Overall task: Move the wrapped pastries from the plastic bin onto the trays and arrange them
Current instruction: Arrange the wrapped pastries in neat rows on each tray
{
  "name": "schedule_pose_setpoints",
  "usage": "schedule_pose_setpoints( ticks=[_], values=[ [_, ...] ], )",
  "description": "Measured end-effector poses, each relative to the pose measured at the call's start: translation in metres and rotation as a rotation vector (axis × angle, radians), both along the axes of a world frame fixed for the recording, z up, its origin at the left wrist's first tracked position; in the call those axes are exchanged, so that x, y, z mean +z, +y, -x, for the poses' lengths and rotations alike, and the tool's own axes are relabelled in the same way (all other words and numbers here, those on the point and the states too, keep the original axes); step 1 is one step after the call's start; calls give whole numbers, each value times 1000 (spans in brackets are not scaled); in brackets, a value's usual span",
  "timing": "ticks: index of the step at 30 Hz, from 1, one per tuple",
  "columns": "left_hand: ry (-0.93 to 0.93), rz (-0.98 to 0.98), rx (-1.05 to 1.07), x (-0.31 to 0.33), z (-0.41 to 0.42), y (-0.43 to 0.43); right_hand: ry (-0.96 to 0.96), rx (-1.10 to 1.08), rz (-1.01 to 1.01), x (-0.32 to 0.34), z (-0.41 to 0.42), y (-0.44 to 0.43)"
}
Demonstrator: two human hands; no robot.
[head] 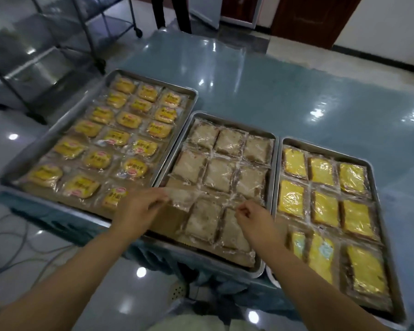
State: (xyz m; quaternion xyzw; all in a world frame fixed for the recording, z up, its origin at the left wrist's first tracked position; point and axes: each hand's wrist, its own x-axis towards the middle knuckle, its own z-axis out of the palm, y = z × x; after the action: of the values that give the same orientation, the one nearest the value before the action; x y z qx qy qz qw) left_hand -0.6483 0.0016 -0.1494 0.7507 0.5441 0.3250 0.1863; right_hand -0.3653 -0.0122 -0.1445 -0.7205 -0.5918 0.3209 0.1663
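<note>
Three metal trays sit side by side on a blue table. The middle tray [275, 144] holds several brown wrapped pastries in rows. My left hand [139, 209] pinches the clear wrapper edge of a brown wrapped pastry [202, 218] in the front row. My right hand [256, 218] pinches the wrapper edge between that pastry and its neighbour [234, 231]. Brown paper lining shows at the tray's front left. The left tray [196, 94] is full of round yellow-labelled pastries. The right tray [374, 177] holds yellow rectangular ones. No plastic bin is in view.
The blue table [273, 80] stretches far beyond the trays. A wheeled metal rack [58, 44] stands at the back left. A person's legs [170, 13] are at the far end. Cables [14, 247] lie on the floor to the left.
</note>
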Motion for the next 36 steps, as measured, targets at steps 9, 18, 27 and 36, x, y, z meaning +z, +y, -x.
schedule_pose_setpoints(
  ticks=[9,18,27,36],
  values=[
    [448,-155,-251,-29,17,-25,-85,211,-6,-14,23,-5],
    [646,192,-448,-57,-17,12,-526,677,7,-49,50,-18],
    [827,212,-455,-72,-19,27,-587,655,48,-52,35,-29],
    [701,188,-501,-58,-41,24,-482,630,35,-40,29,-33]
  ],
)
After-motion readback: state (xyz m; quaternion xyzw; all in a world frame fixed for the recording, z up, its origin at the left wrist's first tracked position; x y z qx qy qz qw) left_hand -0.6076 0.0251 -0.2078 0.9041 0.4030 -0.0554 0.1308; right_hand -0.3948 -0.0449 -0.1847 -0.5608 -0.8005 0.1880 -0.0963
